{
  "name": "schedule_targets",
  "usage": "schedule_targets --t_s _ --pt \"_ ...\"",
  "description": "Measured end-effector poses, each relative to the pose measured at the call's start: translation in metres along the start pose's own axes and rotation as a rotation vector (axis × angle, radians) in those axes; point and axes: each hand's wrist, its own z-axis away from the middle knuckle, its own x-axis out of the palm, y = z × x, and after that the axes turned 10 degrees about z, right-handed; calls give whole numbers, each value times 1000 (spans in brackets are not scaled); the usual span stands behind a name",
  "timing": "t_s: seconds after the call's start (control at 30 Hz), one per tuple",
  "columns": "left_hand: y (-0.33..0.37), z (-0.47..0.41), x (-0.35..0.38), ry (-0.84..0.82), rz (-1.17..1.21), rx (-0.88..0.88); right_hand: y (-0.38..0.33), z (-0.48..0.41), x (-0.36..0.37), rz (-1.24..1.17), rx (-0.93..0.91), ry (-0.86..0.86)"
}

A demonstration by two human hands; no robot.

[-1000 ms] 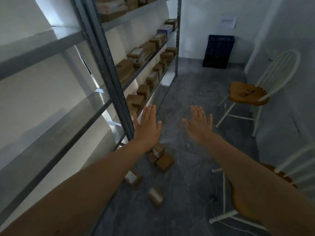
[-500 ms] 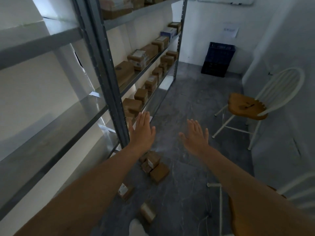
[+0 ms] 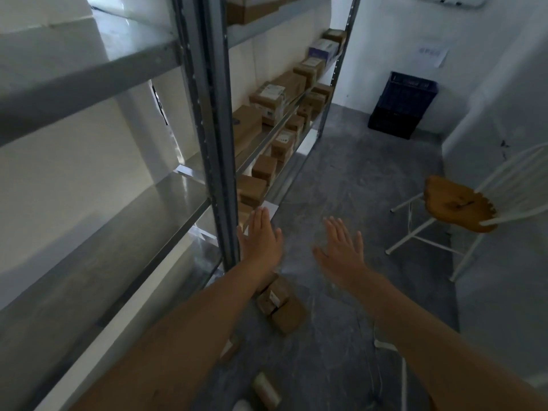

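What matters for me here is that the cluster of boxes point(image 3: 283, 307) sits on the floor point(image 3: 341, 173) below my hands and back toward me, not ahead of them. I have both arms stretched past it. The cluster lies near the foot of the rack post point(image 3: 219, 143), partly hidden under my left wrist. Its long line runs on a slant from the post toward me and to the right, with the biggest box at the near right end. My left hand point(image 3: 261, 235) is clearly the nearer one, almost straight above the cluster and close beside the post, though I cannot tell whether it brushes the metal. My right hand point(image 3: 341, 250) hangs farther right over bare floor, apart from the boxes. Both hands are spread flat, palms down and fingers straight, holding nothing and touching no box. I judge the next move has to go down and back toward me, led by the left hand. Two more boxes are closer to me: a loose box point(image 3: 265, 387) on the floor and another point(image 3: 231, 348) half covered by my left forearm.
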Motion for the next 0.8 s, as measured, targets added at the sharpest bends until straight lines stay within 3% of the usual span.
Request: schedule_targets --t_s 0.2,0.37,0.6,0.8 --pt "-2 -9 7 -41 -13 65 -1 -22 2 26 -11 -25" --pt "-16 -27 -3 -39 130 -22 -6 -58 6 -47 -20 -76" --pt "-56 -62 4 23 381 -341 -8 -107 48 -83 -172 -200" --pt "-71 -83 73 53 475 -672 38 -166 102 -57 -192 -377"
